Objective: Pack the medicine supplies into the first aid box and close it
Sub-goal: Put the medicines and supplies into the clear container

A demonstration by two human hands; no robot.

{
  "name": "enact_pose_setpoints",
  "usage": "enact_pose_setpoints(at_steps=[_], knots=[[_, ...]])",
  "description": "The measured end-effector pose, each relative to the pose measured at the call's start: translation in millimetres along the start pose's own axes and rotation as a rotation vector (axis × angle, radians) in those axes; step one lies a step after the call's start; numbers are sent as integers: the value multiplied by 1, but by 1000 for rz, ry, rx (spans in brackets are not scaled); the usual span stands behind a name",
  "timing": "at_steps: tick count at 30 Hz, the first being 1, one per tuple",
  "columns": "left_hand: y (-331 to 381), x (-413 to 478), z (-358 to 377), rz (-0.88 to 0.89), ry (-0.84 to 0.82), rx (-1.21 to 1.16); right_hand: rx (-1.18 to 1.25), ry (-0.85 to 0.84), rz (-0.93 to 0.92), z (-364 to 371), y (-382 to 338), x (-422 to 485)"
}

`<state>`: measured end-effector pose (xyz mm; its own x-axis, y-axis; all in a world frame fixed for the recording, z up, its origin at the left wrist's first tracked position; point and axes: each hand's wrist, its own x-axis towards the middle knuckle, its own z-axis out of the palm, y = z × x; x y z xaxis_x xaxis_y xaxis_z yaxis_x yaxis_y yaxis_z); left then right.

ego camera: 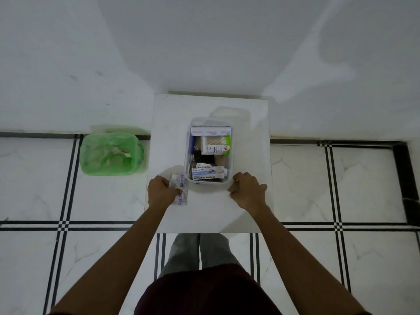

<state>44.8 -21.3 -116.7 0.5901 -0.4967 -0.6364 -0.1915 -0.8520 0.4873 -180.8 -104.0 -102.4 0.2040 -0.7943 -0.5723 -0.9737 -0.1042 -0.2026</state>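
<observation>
A clear plastic first aid box [231,155] stands open on the small white table [172,133]. Inside it lie a white carton, a tub of cotton swabs [216,144], dark blister strips and an antiseptic bandage carton [208,175]. A clear lid [229,113] rests on the table just behind the box. My left hand [160,193] grips a silvery blister strip of tablets [180,189] on the table, left of the box's near corner. My right hand [247,189] rests curled on the table at the box's near right corner, with nothing visible in it.
A green bin [111,153] lined with a green bag stands on the tiled floor left of the table. A white wall rises behind the table. My legs stand at the table's near edge [204,231].
</observation>
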Motion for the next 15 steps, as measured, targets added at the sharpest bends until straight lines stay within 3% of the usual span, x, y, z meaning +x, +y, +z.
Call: enact_pose_setpoints(at_steps=[3,6,9,15], knots=[[-2,-4,-5,9,-2,-92,232,111,-4,-6,5,-1],[-3,-8,-23,15,36,-196,430,325,-17,-32,4,-10],[0,-11,-46,56,126,-269,602,458,-125,-68,-12,-22],[40,-22,-74,153,186,-491,504,386,-509,-84,-58,-10]])
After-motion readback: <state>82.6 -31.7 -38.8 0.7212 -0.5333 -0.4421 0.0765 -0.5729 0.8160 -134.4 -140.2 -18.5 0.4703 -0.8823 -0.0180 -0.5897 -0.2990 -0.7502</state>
